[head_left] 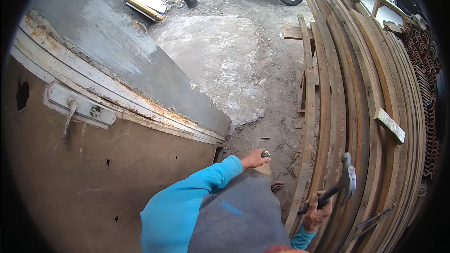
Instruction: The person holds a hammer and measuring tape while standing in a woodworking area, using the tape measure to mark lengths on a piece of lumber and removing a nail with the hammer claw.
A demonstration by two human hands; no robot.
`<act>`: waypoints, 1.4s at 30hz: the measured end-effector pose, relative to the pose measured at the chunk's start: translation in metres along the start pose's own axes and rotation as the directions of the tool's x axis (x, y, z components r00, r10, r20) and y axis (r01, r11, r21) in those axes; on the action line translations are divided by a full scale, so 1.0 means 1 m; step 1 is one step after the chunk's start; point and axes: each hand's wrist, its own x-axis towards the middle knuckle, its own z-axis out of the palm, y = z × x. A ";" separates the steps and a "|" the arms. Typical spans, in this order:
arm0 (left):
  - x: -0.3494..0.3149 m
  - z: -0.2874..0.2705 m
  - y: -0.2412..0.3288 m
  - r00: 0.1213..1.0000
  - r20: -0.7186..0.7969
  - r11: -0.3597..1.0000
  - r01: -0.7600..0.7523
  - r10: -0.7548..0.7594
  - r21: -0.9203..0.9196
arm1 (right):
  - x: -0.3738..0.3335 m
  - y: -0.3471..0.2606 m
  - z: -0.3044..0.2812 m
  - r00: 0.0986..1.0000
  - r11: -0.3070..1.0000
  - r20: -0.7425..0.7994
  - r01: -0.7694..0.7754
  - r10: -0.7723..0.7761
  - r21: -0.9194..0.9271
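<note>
- Two bare hands in this head view, and both are occupied.
- Right hand (317, 213), low and to the right: fingers wrapped snugly round the black handle of a claw hammer (330, 195).
- Look at the line of it! The handle slants forward and rightward out of the fist; the metal head sits beyond the fingers, its own length running roughly away from the body.
- Below that head, the long wooden planks (374, 93) stretch away from the person, bending with the lens. Right hand is clearly the nearer one; whether hammer touches wood, I can't tell.
- Over to the left hand (253, 159), farther forward: fingers curled on a small dark thing (266, 154) with a brassy glint, too small to identify.
- Out on the pile, a short pale-faced block (390, 125) lies ahead of the hammer; thin dark metal bars (374, 217) rest to its right, nearer the body.
- Far left, well apart: a brown door (122, 159).
</note>
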 end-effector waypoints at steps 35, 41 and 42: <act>-0.120 0.046 0.019 0.989 0.024 0.971 -0.146 0.144 0.188 | -0.095 0.112 -0.087 0.980 0.890 -0.139 -0.190 0.145 -0.414; -0.112 0.023 -0.015 0.993 -0.115 0.979 0.043 -0.020 0.200 | -0.080 0.125 -0.086 0.976 0.825 -0.115 -0.216 0.183 -0.521; -0.106 0.026 -0.026 0.993 -0.096 0.964 0.087 -0.064 0.252 | -0.077 0.129 -0.087 0.966 0.816 -0.128 -0.258 0.224 -0.518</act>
